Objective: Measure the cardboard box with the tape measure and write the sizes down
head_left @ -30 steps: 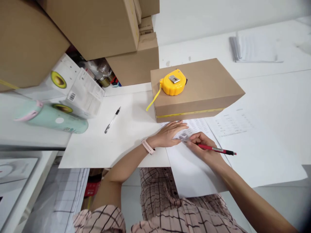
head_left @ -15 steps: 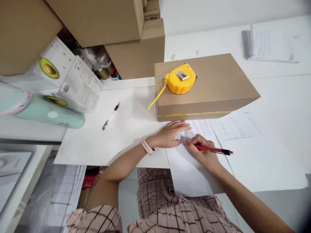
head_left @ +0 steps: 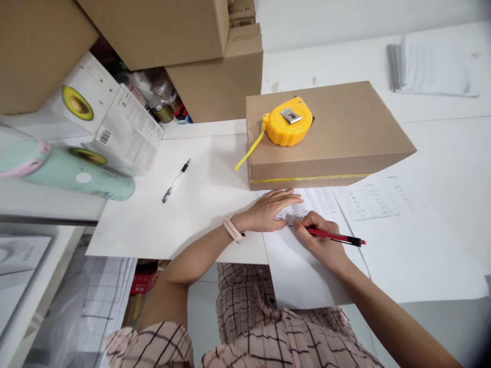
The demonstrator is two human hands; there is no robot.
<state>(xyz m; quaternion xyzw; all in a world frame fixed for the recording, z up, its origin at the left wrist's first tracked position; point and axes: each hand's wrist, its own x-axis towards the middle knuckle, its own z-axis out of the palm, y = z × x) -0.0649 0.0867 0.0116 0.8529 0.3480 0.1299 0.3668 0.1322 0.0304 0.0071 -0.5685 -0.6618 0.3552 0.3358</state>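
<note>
Red pen (head_left: 333, 235) grasped in right hand (head_left: 322, 240) over a printed sheet (head_left: 307, 276).
Right grip closed around the pen, its writing end near the left thumb; contact of the tip with paper cannot be confirmed. Left hand (head_left: 268, 210) spread palm-down on the sheet, its grip released. Sheet overhangs the front edge of the white surface (head_left: 207, 214). Cardboard box (head_left: 341, 122) stands just beyond the left hand, yellow tape measure (head_left: 289, 123) on top.
</note>
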